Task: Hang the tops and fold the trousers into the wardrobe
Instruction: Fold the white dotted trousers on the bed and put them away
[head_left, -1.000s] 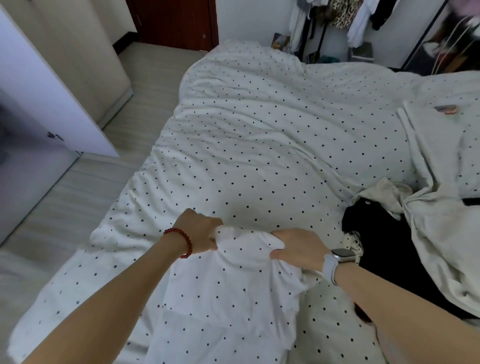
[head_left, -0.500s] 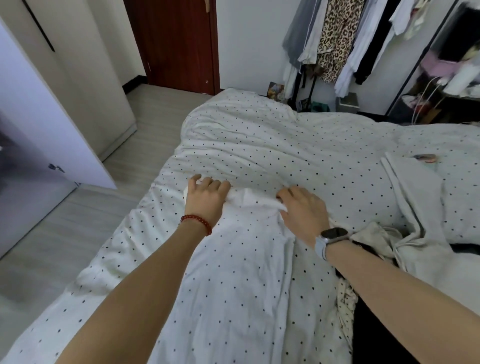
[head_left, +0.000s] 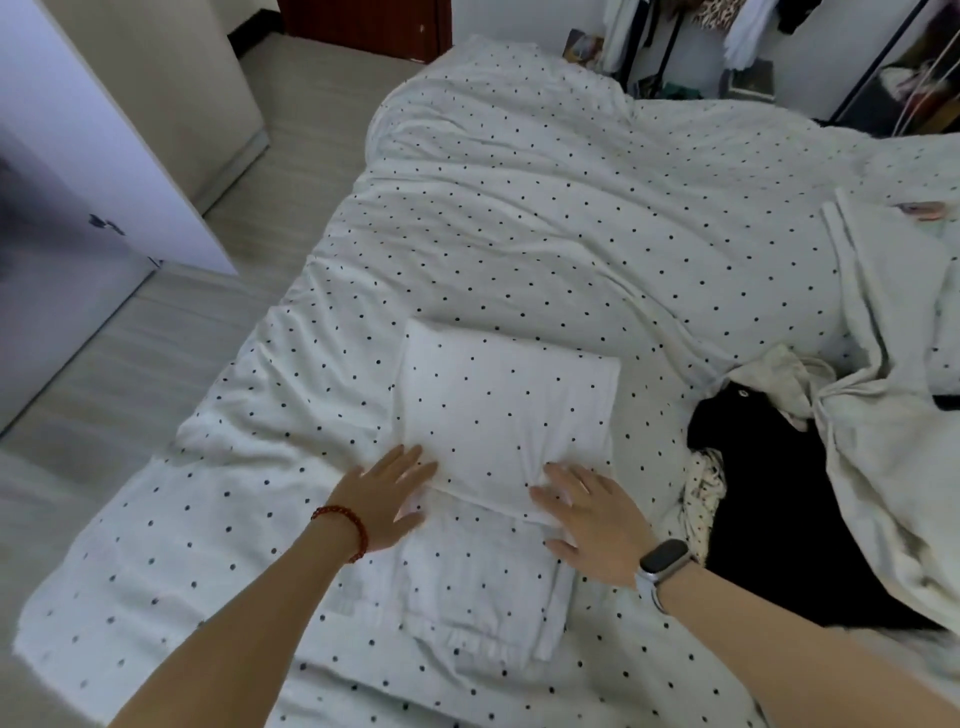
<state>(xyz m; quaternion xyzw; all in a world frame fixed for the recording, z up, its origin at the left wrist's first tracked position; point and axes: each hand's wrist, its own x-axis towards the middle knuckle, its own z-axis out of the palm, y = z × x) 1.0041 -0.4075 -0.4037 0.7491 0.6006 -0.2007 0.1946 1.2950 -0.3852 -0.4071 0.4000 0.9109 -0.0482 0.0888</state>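
Since the earlier frame both hands have drawn back: left hand (head_left: 383, 500) and right hand (head_left: 597, 525) press flat, fingers released, on the near fold edge of the polka-dot trousers (head_left: 506, 415), long axis running away from them.

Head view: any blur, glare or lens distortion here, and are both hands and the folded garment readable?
Head view: soft, even light, no glare; wide-angle bending at the edges, where the wardrobe door smears; centre fairly sharp, left hand and right hand flat on the folded dotted trousers, whose pattern blends with the dotted duvet; the black garment shows no detail.
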